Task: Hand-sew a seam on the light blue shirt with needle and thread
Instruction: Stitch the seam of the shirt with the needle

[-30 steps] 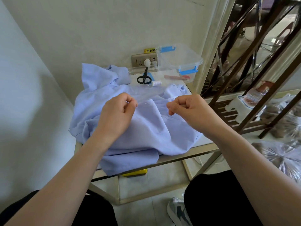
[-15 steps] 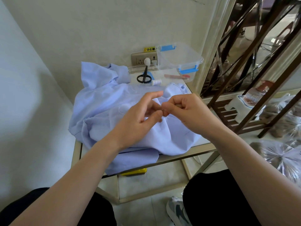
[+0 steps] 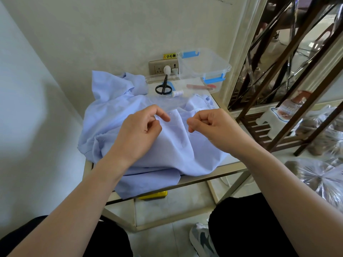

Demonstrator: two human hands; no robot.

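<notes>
The light blue shirt (image 3: 176, 151) lies crumpled on a small glass-topped table (image 3: 213, 178). My left hand (image 3: 139, 132) hovers over its middle, forefinger half out and the other fingers curled in against the thumb. My right hand (image 3: 209, 127) is a short gap to the right, closed like a fist with thumb pressed to forefinger. A faint pale thread shows between the two hands. No needle can be made out. A white thread spool (image 3: 177, 93) lies behind the shirt.
Black scissors (image 3: 163, 88) lie beside the spool. A clear box with blue clips (image 3: 204, 67) stands at the back right, a red item (image 3: 201, 86) in front of it. A wall socket (image 3: 159, 68) is behind. A dark metal rack (image 3: 278, 108) stands to the right.
The hands were apart, then met fingertip to fingertip over the shirt, and have now drawn apart again. My left forefinger is more extended than a second ago.
</notes>
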